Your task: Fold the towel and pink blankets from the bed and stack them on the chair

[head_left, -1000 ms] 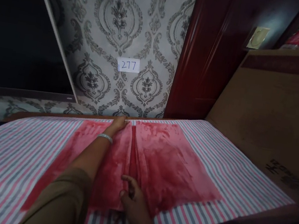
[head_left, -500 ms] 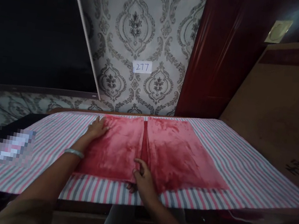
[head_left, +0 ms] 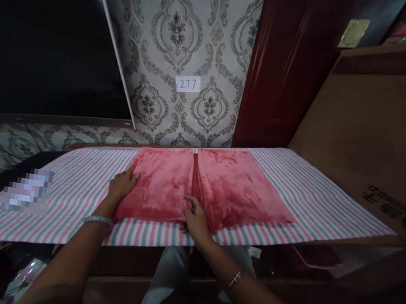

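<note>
A pink-red plush cloth (head_left: 159,181) lies flat in front of me, its two side panels meeting near the middle. Between them runs a narrow gap that shows a darker red layer (head_left: 197,182). My left hand (head_left: 122,186) rests along the cloth's left edge, fingers apart. At the near end of the gap, my right hand (head_left: 197,221) pinches the inner edge of the left panel between thumb and fingers; some of its fingers are hidden under the cloth.
A striped sheet (head_left: 80,188) covers the table under the cloth. Behind stand a patterned wall with a "277" label (head_left: 188,84) and a dark screen (head_left: 50,43) at left. A large cardboard box (head_left: 373,113) borders the right side. A blurred-out item (head_left: 28,190) lies at left.
My left hand has slid toward me along the cloth's left edge, away from its far corner. The right hand keeps its hold at the near middle. The view has shifted slightly.
</note>
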The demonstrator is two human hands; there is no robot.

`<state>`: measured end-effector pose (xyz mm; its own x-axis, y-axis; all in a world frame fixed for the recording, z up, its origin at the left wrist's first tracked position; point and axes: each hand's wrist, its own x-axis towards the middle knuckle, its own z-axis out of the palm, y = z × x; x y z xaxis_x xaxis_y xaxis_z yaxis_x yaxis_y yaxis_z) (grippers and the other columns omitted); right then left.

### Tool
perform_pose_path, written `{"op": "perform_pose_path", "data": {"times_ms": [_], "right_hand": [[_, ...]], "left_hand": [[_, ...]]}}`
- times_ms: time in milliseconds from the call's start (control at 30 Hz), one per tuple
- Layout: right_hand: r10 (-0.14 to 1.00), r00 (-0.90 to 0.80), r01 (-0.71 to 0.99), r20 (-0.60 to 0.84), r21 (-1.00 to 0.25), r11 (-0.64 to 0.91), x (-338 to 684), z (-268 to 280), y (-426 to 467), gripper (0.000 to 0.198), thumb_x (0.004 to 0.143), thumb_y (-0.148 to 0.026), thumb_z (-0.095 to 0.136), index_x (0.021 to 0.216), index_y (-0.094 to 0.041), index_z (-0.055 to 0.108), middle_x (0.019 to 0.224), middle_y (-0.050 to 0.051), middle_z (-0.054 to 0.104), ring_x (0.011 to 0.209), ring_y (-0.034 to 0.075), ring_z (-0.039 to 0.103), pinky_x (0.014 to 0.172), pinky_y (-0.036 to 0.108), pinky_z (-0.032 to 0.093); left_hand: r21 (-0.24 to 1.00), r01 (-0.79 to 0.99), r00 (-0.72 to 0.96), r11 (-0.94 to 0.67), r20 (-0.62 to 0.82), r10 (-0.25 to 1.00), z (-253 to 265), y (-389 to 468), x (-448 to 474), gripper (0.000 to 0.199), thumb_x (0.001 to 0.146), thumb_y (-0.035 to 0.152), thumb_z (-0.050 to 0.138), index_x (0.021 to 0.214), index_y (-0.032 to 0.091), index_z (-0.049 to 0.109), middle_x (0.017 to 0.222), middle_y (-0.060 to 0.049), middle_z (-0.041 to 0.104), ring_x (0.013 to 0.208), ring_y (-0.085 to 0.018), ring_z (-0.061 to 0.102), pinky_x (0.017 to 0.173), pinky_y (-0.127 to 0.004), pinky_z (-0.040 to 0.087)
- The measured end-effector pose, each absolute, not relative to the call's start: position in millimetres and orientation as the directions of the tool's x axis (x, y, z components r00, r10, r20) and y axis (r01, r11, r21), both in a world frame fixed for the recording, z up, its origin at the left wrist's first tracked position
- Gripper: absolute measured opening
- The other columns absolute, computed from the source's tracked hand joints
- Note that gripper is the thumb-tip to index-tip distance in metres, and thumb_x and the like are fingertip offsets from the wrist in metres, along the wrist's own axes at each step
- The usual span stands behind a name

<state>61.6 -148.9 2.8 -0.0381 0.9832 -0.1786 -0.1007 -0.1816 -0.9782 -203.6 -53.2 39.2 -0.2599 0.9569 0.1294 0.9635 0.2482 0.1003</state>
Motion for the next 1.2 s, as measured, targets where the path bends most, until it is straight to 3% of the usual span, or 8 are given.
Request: {"op": "perform_pose_path", "data": {"times_ms": [200,300,367,467,600,967,1067,1200], "right_hand": [[0.985,-0.159,0.15,-0.071,-0.988,-0.047,100,8,-163,0.059,0.094,-0.037,0.039,0.15,-0.017,0.041,0.062,-0.002,0.063,0.044,0.015,0.058,0.044,0.026,0.048],[0.954,-0.061,0.492,0.294,-0.823,0.285,144,22,-142,0.051,0.095,-0.034,0.041,0.139,-0.015,0.057,0.096,0.011,0.074,0.087,0.024,0.07,0.08,0.039,0.057],[0.886,-0.04,0.692,0.462,-0.626,0.358,167,30,-118,0.052,0.095,-0.03,0.041,0.143,-0.012,0.053,0.133,0.018,0.063,0.125,0.028,0.057,0.106,0.046,0.045],[0.911,-0.101,0.891,0.4,-0.37,0.261,176,27,-87,0.059,0.096,-0.029,0.042,0.151,-0.009,0.042,0.156,0.018,0.04,0.147,0.033,0.031,0.118,0.054,0.026],[0.942,-0.245,0.939,0.227,-0.185,0.289,161,4,-79,0.059,0.1,-0.034,0.039,0.157,-0.017,0.034,0.162,0.012,0.031,0.151,0.032,0.023,0.121,0.057,0.016],[0.938,-0.297,0.884,0.179,-0.321,0.341,149,7,-83,0.056,0.099,-0.036,0.046,0.152,-0.017,0.043,0.161,0.012,0.033,0.151,0.031,0.023,0.122,0.055,0.011],[0.943,-0.26,0.856,0.205,-0.403,0.324,141,15,-90,0.047,0.096,-0.026,0.05,0.141,-0.015,0.056,0.154,0.013,0.046,0.143,0.029,0.037,0.118,0.047,0.024],[0.953,-0.292,0.769,0.077,-0.574,0.282,128,29,-99,0.031,0.099,-0.031,0.046,0.112,-0.017,0.07,0.114,0.011,0.071,0.107,0.023,0.064,0.092,0.032,0.045]], "left_hand": [[0.139,0.964,-0.248,0.228,0.15,0.957,36,-56,-204,0.064,0.098,0.047,0.028,0.151,0.014,0.04,0.139,-0.021,0.059,0.126,-0.04,0.056,0.1,-0.051,0.046],[0.151,0.96,-0.255,0.234,0.141,0.956,36,-55,-203,0.064,0.098,0.047,0.03,0.152,0.014,0.04,0.141,-0.021,0.058,0.128,-0.04,0.055,0.1,-0.052,0.045],[0.158,0.959,-0.259,0.237,0.142,0.955,36,-54,-203,0.063,0.098,0.046,0.03,0.152,0.014,0.04,0.142,-0.021,0.057,0.128,-0.04,0.054,0.101,-0.052,0.045],[0.16,0.957,-0.267,0.243,0.148,0.952,35,-54,-203,0.062,0.098,0.046,0.032,0.151,0.014,0.041,0.142,-0.02,0.057,0.128,-0.039,0.055,0.1,-0.05,0.046],[0.145,0.959,-0.269,0.245,0.179,0.946,29,-51,-207,0.061,0.098,0.045,0.034,0.15,0.015,0.044,0.139,-0.019,0.06,0.124,-0.037,0.058,0.098,-0.048,0.048],[0.139,0.962,-0.259,0.235,0.191,0.947,22,-50,-213,0.06,0.099,0.043,0.034,0.151,0.015,0.042,0.142,-0.017,0.058,0.127,-0.033,0.057,0.103,-0.044,0.044],[0.141,0.962,-0.261,0.234,0.22,0.94,22,-51,-213,0.059,0.098,0.042,0.036,0.15,0.015,0.043,0.138,-0.017,0.061,0.124,-0.033,0.059,0.103,-0.045,0.044],[0.292,0.929,-0.303,0.227,0.246,0.921,25,-51,-218,0.058,0.094,0.042,0.044,0.145,0.014,0.05,0.134,-0.017,0.064,0.129,-0.034,0.055,0.107,-0.047,0.042]]}}
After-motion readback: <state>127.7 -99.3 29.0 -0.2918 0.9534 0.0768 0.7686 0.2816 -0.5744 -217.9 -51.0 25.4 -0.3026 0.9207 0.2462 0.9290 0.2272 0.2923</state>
